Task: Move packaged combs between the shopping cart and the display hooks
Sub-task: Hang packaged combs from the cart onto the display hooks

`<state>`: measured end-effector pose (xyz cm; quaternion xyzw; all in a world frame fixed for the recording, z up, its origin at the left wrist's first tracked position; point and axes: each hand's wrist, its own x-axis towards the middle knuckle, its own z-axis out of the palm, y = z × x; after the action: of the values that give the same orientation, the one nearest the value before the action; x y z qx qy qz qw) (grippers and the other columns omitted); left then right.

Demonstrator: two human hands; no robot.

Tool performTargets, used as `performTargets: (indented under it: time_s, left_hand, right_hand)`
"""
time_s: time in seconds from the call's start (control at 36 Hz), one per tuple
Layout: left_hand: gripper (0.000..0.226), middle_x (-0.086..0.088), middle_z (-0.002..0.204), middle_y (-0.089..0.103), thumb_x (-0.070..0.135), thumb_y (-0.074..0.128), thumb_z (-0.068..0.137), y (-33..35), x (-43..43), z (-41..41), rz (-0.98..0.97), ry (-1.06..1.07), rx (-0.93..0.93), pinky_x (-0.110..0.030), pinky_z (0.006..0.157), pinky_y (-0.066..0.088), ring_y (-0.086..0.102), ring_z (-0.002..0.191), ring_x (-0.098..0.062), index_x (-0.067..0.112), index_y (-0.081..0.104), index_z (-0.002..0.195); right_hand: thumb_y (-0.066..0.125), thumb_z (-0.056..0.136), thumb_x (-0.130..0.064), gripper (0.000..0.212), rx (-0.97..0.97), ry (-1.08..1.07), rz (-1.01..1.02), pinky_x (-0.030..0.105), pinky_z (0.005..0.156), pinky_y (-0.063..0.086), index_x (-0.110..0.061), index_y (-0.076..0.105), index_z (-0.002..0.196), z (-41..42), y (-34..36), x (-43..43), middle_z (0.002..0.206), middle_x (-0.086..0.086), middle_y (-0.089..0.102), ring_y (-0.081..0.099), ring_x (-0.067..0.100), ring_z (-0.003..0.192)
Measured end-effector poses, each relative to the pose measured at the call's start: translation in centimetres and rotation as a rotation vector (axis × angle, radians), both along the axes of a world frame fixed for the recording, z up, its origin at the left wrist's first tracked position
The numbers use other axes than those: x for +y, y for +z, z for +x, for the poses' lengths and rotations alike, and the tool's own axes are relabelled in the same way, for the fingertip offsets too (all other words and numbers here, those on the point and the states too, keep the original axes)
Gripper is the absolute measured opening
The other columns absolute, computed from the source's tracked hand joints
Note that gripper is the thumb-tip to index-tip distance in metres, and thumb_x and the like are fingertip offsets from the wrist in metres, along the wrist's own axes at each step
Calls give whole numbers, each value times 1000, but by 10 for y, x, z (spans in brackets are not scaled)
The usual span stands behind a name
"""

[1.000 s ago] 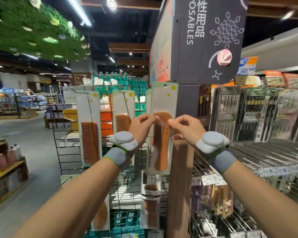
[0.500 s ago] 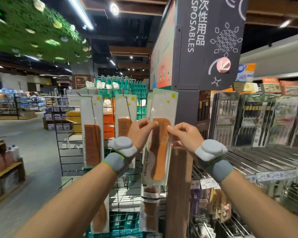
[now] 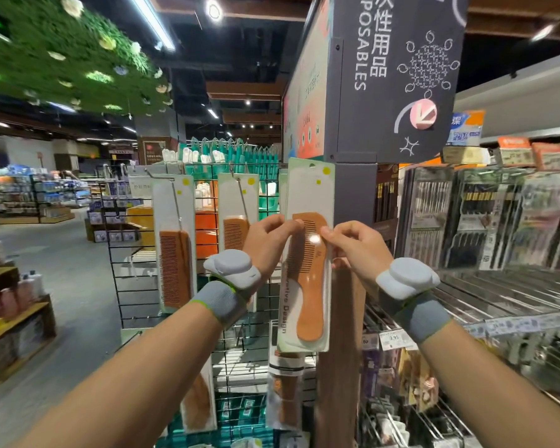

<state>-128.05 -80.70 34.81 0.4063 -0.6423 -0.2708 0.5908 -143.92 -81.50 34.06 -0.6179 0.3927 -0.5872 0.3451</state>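
A packaged wooden comb (image 3: 307,286) on a long white card hangs upright in front of the wire display grid (image 3: 123,253). My left hand (image 3: 269,244) pinches the card's left edge and my right hand (image 3: 356,250) pinches its right edge, both near the comb's teeth. Two more packaged combs hang on hooks to the left: one (image 3: 174,247) at the far left, one (image 3: 236,218) partly hidden behind my left hand. Other comb packs (image 3: 285,392) hang lower down. The shopping cart is out of view.
A dark pillar with a "DISPOSABLES" sign (image 3: 398,76) stands right behind the held comb. Wire shelves (image 3: 498,286) with packaged goods fill the right side. An open aisle floor (image 3: 62,270) and low wooden shelves (image 3: 13,324) lie to the left.
The comb pack, tilted half a second ago, now hangs straight and upright. Both hands keep their pinch on its edges. The view has tipped upward a little.
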Motion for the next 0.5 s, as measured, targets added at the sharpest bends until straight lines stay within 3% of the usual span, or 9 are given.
performTargets:
  time_s: [0.14, 0.22, 0.36, 0.44, 0.5]
  left_hand:
    - [31, -10, 76, 53, 37, 65, 84, 4, -1, -3, 1, -14, 15, -28, 63, 37, 49, 69, -18, 18, 52, 63]
    - [37, -13, 79, 53, 53, 64, 66, 1, -1, -3, 6, -29, 14, -37, 66, 45, 54, 73, -24, 18, 52, 63]
    - [27, -9, 77, 58, 34, 64, 84, -1, -1, 4, 20, -41, -4, -47, 80, 49, 59, 82, -30, 18, 55, 64]
    - [28, -19, 85, 63, 42, 60, 74, 0, 3, 7, 23, -49, -8, -50, 90, 49, 64, 92, -36, 15, 56, 68]
    - [36, -27, 93, 63, 49, 60, 70, 1, 3, 7, 19, -45, -15, -50, 90, 49, 63, 94, -39, 14, 56, 70]
  right_hand:
    - [65, 87, -27, 18, 23, -12, -17, 37, 64, 49, -11, 57, 88, -3, 5, -2, 71, 6, 60, 55, 24, 65]
    - [64, 88, -25, 16, 36, 2, -10, 33, 58, 49, -12, 55, 88, -4, 2, -4, 78, 13, 63, 56, 25, 67]
    - [65, 88, -25, 14, 32, 36, 12, 31, 54, 46, -14, 55, 87, -2, -4, -3, 80, 15, 63, 58, 23, 65]
    - [64, 88, -23, 14, -11, 104, 54, 28, 51, 44, -11, 56, 90, 1, -3, 1, 71, 10, 59, 51, 10, 48]
    - [64, 88, -21, 14, -47, 118, 64, 26, 49, 43, -9, 57, 91, 2, -3, 2, 70, 9, 59, 50, 10, 47]
